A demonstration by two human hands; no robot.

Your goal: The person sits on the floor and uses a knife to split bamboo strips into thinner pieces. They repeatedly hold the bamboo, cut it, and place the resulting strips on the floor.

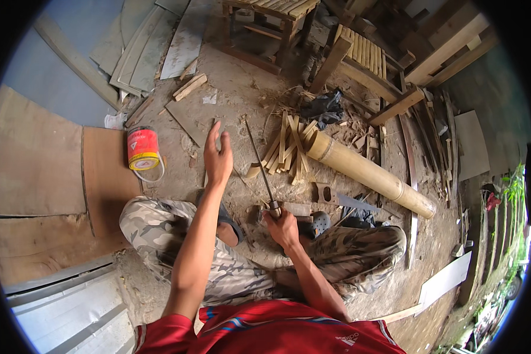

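Note:
My right hand (282,228) is closed around the handle of a long, narrow-bladed knife (258,154), its thin dark blade slanting away and up to the left. Raised beside the blade, my left hand (219,158) is open with its fingers stretched out, holding nothing. To the right of the blade lies a loose pile of split bamboo strips (284,144). A thick bamboo pole (369,172) rests on the floor, its open end by the strips. Just past my right hand are a wooden block (294,209) and a handsaw (340,197).
A red and yellow bucket (143,146) stands at left near plywood sheets (35,153). Farther off are a slatted wooden stool (277,17), a slatted wooden frame (360,56) and a black plastic bag (324,109). A white board (445,278) lies at right.

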